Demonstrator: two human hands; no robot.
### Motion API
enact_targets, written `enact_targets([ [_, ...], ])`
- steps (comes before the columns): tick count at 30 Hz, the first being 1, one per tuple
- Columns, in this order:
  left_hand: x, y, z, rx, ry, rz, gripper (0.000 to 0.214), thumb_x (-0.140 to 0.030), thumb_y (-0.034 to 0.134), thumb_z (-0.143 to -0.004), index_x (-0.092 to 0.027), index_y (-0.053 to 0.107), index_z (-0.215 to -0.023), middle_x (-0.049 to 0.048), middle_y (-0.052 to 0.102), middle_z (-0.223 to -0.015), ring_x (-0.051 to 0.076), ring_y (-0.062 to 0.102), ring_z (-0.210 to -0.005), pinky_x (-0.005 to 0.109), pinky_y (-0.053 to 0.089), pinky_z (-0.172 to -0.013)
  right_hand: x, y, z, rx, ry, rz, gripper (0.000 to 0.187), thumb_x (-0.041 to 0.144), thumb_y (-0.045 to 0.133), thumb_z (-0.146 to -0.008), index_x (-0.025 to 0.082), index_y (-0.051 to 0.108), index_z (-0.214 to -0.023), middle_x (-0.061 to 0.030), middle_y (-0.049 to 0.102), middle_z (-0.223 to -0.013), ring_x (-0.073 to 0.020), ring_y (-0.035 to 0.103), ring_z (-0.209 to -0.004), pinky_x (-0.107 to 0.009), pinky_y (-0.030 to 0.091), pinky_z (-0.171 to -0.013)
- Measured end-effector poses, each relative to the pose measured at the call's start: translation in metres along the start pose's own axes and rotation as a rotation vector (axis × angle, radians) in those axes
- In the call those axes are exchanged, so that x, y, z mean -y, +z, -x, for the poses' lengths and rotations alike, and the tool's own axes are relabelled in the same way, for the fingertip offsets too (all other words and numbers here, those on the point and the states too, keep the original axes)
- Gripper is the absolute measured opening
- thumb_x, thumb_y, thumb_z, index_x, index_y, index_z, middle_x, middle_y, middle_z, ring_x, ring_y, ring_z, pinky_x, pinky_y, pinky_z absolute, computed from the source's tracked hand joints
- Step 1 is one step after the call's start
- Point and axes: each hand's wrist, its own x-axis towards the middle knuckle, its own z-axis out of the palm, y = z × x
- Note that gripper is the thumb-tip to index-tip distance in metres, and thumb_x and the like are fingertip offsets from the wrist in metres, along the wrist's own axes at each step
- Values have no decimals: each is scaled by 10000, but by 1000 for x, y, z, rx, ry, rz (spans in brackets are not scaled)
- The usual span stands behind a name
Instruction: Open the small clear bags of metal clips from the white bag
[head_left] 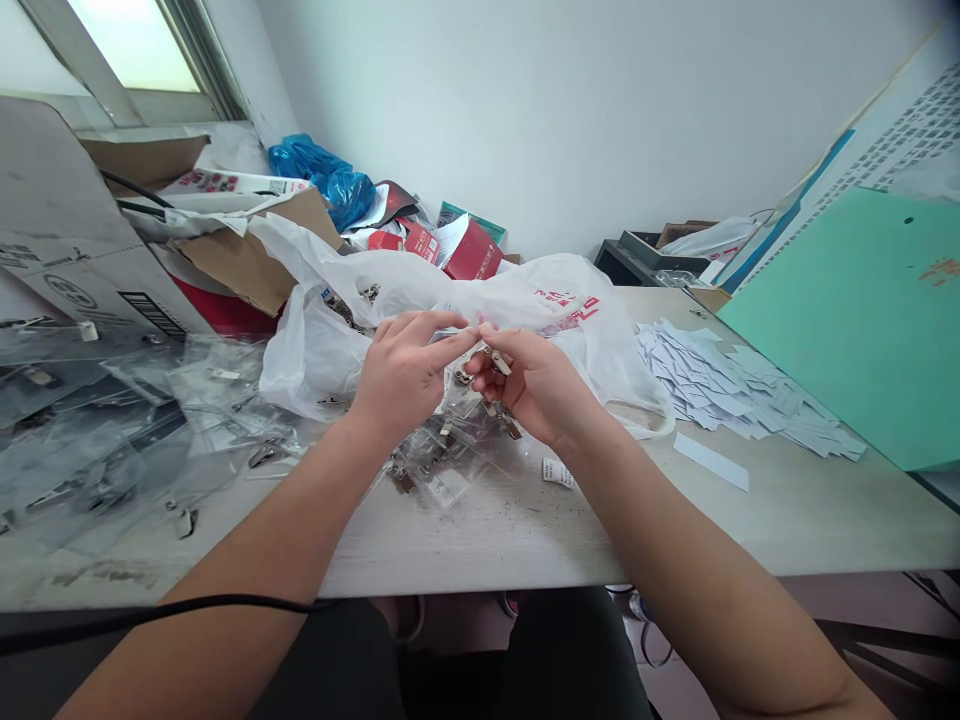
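L hand [409, 368] nr mid of table [480, 560], fingers part bent, index stretched to R thumb tip; can't tell if it grips anything. R hand [534, 375] half curled, fingers drawn in on a metal clip [500, 363]. Loose pile of clear sleeves [450, 487] w/ clips under hands, twd front edge. White plastic bag [405, 283] just behind hands, twd back edge. More sleeves & clips at L end, nr cardboard box [75, 245]. Paper slips [712, 380] heaped twd R end, green board [847, 330] tilted beside 'em; white strip [711, 462] just in front.
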Motion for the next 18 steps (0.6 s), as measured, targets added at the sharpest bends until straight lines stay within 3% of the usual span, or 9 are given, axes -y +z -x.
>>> enact_targets([
  [9,-1,-2,0,-26,25,-48,684,40,489,-948,-350,823,-1400,55,823,-1301,253,724,-1145,423,559,-999,-5,-1,-1,27,-89,-1,643,561,1036,-739,252,482,-845,-24,816,-833,-148,655,-662,-310,381,-628],
  [18,3,-1,0,-58,35,-37,663,26,500,-956,-349,825,-1396,57,826,-1299,249,730,-1165,434,558,-1012,-9,1,-6,42,-159,22,653,534,1015,-733,266,433,-857,-3,812,-772,-150,662,-644,-305,399,-644],
])
